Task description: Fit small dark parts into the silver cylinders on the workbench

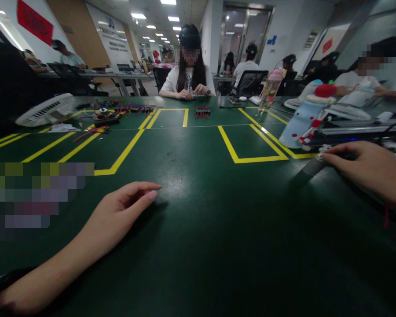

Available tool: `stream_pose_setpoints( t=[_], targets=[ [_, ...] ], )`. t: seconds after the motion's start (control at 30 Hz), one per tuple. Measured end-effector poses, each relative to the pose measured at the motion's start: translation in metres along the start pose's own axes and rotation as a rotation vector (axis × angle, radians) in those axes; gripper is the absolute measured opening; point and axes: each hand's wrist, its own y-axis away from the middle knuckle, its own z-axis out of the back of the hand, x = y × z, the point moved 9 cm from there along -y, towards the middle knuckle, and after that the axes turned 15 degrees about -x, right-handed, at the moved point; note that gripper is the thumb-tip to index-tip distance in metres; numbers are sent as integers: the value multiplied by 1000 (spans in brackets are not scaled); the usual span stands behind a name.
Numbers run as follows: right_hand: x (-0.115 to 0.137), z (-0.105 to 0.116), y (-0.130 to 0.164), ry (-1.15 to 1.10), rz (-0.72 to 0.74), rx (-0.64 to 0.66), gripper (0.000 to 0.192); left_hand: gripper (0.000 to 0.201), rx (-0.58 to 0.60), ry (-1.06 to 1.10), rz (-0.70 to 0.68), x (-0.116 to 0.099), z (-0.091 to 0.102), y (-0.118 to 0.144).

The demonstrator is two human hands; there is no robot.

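Observation:
My left hand [123, 211] hovers low over the green tabletop [198, 246] at left of centre. Its thumb and forefinger reach forward with a gap between them, and they hold nothing. At the right edge, my right hand [371, 169] pinches a small grey cylinder with a white knobbed top [313, 165]. That cylinder is tilted, its lower end toward the left, and the fingertips grip it by the white end. Just behind it stands a pale blue bottle with a red ball-like top [298, 121].
Yellow tape [260, 160] marks rectangles on the table. At the back left lie bundles of red and black wired parts [137, 109] and a white fan-like device [48, 110]. A pink-lidded clear bottle [271, 90] stands back right. Across the table sits a person [188, 70] handling a small part.

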Motion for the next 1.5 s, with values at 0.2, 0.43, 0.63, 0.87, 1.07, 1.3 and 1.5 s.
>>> stream_pose_setpoints(
  t=[0.2, 0.43, 0.63, 0.87, 1.07, 1.3, 1.5],
  targets=[
    [-5, -2, 6, 17, -138, 113, 53, 37, -2, -28, -2, 0, 1, 1],
    [2, 2, 13, -238, -173, 172, 45, 37, 7, -40, -21, 0, 0, 0],
    [4, -7, 17, -303, -199, 233, 50, 34, -16, -44, -32, -4, 3, 2],
    [24, 5, 18, -388, -111, 77, 44, 40, -5, -68, -39, 7, -1, -3],
    [154, 56, 77, -1034, 151, 113, 34, 41, -10, -57, -52, 8, -6, -3],
    [252, 85, 144, -1284, 442, 302, 21, 38, 0, -67, -132, 13, -7, -6],
    [254, 61, 152, -1337, 315, 484, 42, 31, 26, -43, -315, -30, -21, 6]
  ],
)
